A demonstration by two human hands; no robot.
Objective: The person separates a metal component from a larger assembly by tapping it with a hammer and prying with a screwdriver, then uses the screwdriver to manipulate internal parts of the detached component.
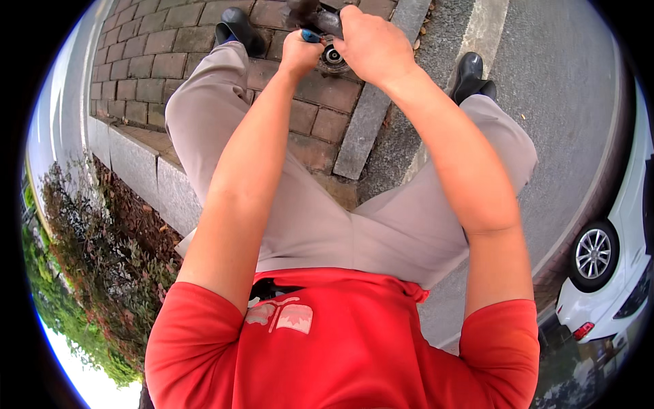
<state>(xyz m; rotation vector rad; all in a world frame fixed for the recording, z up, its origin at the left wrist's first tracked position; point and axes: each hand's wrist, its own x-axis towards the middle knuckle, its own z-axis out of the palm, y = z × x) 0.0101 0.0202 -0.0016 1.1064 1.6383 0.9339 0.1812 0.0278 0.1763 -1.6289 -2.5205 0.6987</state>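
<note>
Both my arms reach out to the top of the head view. My left hand is closed around a small blue piece with a dark edge; most of it is hidden in the fingers. My right hand is closed on a dark, thick metal bar, which runs up to a rounded brownish end at the picture's top edge. Just below and between the hands shows a round metal fitting with shiny rings and a dark centre. Whether the bar touches the fitting, I cannot tell.
My legs are spread, with dark shoes on brick paving and on asphalt. A stone kerb runs between them. Shrubs grow behind a low stone edge at left. A white car stands at right.
</note>
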